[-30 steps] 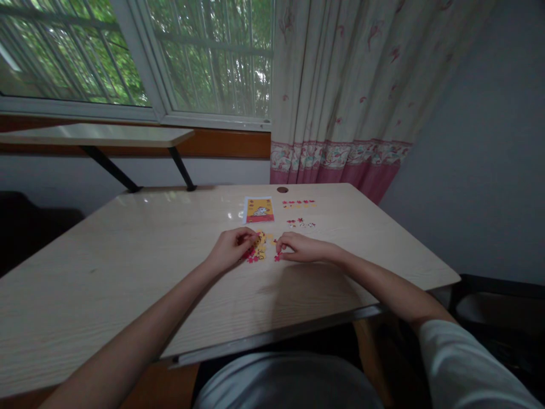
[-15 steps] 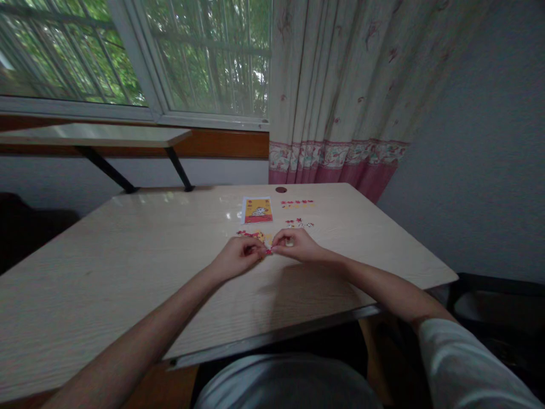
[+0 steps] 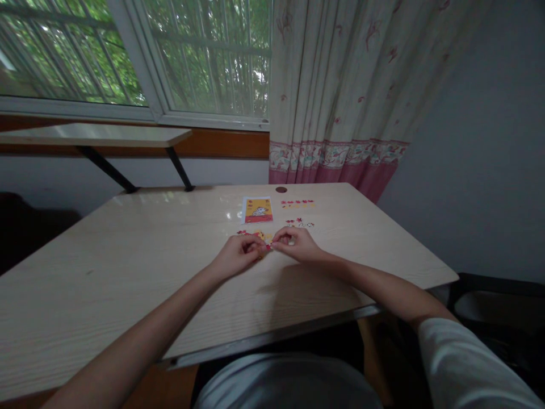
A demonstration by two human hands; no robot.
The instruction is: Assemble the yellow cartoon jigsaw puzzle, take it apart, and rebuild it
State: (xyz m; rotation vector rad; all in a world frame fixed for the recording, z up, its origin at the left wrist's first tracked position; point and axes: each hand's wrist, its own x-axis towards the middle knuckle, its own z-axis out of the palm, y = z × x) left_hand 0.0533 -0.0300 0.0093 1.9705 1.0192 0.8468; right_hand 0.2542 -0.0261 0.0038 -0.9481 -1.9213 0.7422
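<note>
My left hand [image 3: 238, 257] and my right hand [image 3: 300, 245] meet low over the table, thumbs and forefingers pinched nearly tip to tip. Between the fingertips is a small red jigsaw piece [image 3: 268, 247]; whether it is one piece or two joined cannot be made out. Just beyond my left hand lie joined or clustered red and yellow jigsaw pieces [image 3: 259, 234], partly hidden by the fingers. Past my right hand are loose white and red pieces [image 3: 304, 224]. A picture card [image 3: 259, 210], yellow and red with a white striped animal, lies behind the cluster.
Farther back, a row of red pieces [image 3: 298, 202] lies above a row of yellow pieces [image 3: 304, 206]. A round dark cable hole [image 3: 281, 190] is near the back edge of the wooden table [image 3: 170, 255]. A raised shelf [image 3: 128, 134] stands at the back left.
Both hands hold almost the same place and pinch. The fingertips and the red piece have shifted very slightly away from me. The other pieces and the card lie as before.
</note>
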